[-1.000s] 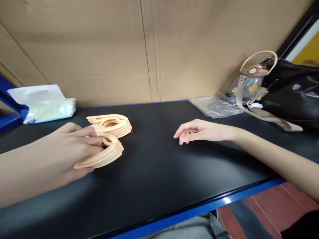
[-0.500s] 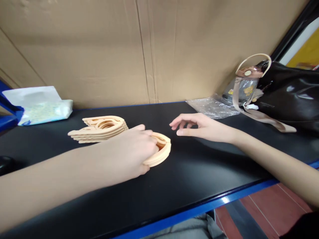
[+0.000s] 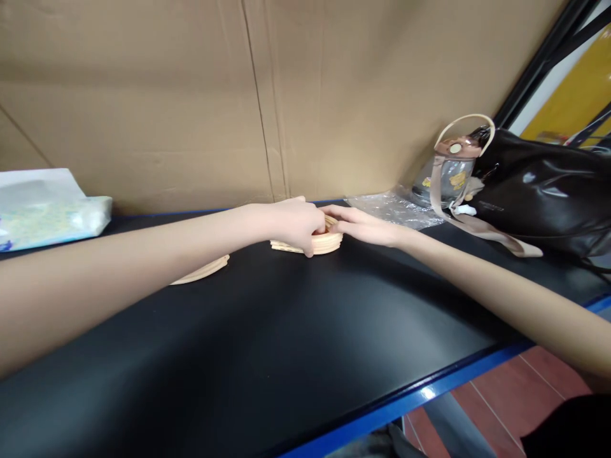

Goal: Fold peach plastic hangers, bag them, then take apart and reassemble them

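Note:
A small stack of pale beige, flat looped pieces point(image 3: 328, 244) lies on the black tabletop near the back. My left hand point(image 3: 296, 224) is closed over its left part, with the thumb on the near side and fingers dipping inside the loop. At the rounded right end, my right hand point(image 3: 365, 228) touches the same stack, its fingers curved around the far rim. Further left, more beige pieces point(image 3: 205, 271) lie on the table, mostly hidden behind my left forearm.
A pack of tissues point(image 3: 52, 213) stands at the back left. Clear plastic film point(image 3: 394, 208), a strapped water bottle point(image 3: 451, 172) and a black bag point(image 3: 539, 191) are at the back right. A cardboard wall point(image 3: 191, 102) rises behind the table; a blue edge point(image 3: 363, 423) runs along the front.
My left hand has carried the beige stack farther back on the table. My right hand has come in from apart to touch its rounded end. The view has shifted slightly to the right.

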A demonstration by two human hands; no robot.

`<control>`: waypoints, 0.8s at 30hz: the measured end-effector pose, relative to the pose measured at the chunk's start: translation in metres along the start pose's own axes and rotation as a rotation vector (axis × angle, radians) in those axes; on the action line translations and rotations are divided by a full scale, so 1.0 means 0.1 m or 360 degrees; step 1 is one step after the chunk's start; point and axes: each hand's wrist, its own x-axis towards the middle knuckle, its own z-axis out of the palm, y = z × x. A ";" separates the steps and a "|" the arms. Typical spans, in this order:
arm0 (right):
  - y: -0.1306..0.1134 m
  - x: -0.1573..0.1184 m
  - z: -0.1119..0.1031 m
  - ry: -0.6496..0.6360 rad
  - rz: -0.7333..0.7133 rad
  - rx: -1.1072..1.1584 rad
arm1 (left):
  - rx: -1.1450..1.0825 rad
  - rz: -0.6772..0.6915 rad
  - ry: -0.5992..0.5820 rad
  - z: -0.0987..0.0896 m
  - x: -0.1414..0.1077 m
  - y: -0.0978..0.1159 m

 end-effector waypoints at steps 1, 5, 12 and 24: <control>0.02 0.03 -0.03 -0.0039 0.0021 0.0017 | -0.0002 -0.0006 -0.0004 -0.01 0.04 -0.03; 0.06 0.11 -0.07 -0.0156 0.0059 0.0050 | 0.0030 -0.0016 -0.0013 -0.02 0.12 -0.14; 0.17 0.15 -0.03 -0.0053 0.0079 0.0099 | 0.0115 0.0035 0.0379 0.11 -0.06 -0.35; 0.33 0.13 0.08 0.0102 0.0043 0.0210 | -0.0428 -0.0474 -0.0110 0.09 -0.42 -0.61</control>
